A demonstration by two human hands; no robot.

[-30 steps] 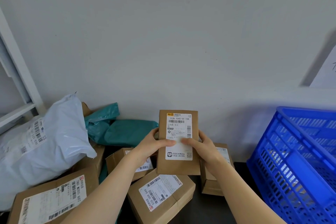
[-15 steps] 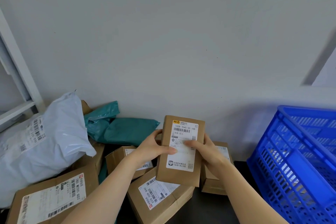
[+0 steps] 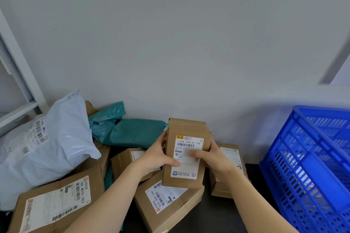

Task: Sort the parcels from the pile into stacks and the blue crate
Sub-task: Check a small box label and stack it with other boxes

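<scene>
grey wall point(image 3: 170, 43), dark surface point(image 3: 253, 176) | left grip point(image 3: 155, 159) and right grip point(image 3: 215, 159) curl round one small box point(image 3: 186, 128) left of blue crate point(image 3: 322, 113) | pile point(image 3: 56, 200) mostly unsorted, no stacks seen yet

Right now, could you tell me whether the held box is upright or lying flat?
Upright: left hand and right hand grip the box on end, label facing camera.
</scene>
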